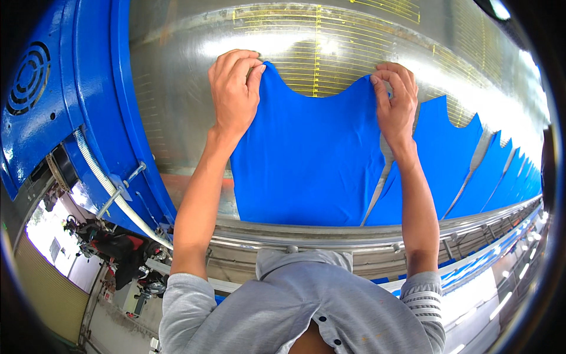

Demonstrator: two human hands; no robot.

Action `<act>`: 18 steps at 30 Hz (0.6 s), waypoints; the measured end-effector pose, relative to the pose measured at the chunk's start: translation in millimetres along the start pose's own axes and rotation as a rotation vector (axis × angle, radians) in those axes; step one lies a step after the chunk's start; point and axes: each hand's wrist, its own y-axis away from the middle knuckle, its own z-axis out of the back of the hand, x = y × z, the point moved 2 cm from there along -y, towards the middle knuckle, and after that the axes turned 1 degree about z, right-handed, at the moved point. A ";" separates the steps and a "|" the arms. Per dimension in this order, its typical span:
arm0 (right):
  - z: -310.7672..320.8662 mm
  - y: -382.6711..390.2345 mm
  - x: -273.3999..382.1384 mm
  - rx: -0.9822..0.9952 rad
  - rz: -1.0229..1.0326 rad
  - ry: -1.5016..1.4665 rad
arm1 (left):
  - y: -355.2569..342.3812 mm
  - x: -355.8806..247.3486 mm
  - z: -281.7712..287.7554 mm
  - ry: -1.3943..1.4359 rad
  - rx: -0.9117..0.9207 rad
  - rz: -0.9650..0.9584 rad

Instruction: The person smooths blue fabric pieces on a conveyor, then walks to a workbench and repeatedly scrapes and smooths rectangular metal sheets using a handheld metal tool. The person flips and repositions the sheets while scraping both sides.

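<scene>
A blue cut fabric panel (309, 159) with a scooped neckline lies on the metal table in front of me. My left hand (234, 88) pinches its upper left shoulder corner between thumb and fingers. At the opposite shoulder corner my right hand (396, 103) has a similar pinch. Between the two hands the neckline curves down over yellow ruled lines (317, 53) on the table. The panel's lower edge runs along the table's near edge, and slight wrinkles show on its right side.
More blue panels (448, 156) lie in a row to the right along the metal table (188, 35). A large blue machine housing (94, 76) stands at the left, with a white corrugated hose (112, 189) on it. A metal rail (306, 236) borders the table's near side.
</scene>
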 end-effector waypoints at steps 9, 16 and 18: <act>-1.2 -1.9 2.4 -0.007 -0.014 0.025 | 0.6 1.2 -0.4 -0.036 0.013 0.012; -3.5 -1.1 3.4 -0.015 -0.013 0.069 | 3.0 0.0 -3.7 -0.073 -0.028 -0.027; -3.5 -1.0 4.3 -0.015 -0.024 0.078 | 4.0 0.5 -4.6 -0.071 -0.026 -0.024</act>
